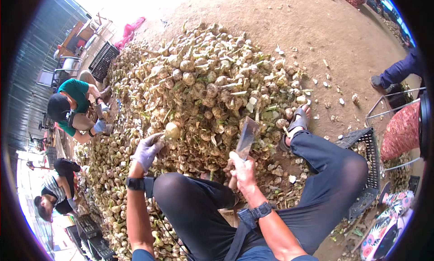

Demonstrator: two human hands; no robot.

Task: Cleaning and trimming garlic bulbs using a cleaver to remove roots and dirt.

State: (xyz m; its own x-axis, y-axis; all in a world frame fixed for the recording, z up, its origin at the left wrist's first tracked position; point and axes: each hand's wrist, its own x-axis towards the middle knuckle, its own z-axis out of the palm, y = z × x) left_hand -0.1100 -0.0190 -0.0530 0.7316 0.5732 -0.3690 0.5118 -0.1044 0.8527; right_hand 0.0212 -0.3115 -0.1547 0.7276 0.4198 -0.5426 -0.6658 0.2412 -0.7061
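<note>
A big heap of garlic bulbs point(205, 87) with dry stalks and roots lies before me. My left hand point(148, 151), in a pale purple glove, pinches a pale garlic bulb point(172, 130) at the heap's near side. My right hand point(244, 173), ungloved, is closed round the handle of a broad-bladed knife point(247, 138). Its blade points up and away from me, to the right of the bulb and apart from it. Most of the handle is hidden by my fingers.
A person in green point(74, 100) and another in stripes point(53, 186) work at the left. Black crates point(104, 59) stand beyond the heap's left side. By my right knee is another black crate point(371, 159), with a red mesh sack point(402, 133) farther right. Trimmed pieces litter the bare ground point(312, 39).
</note>
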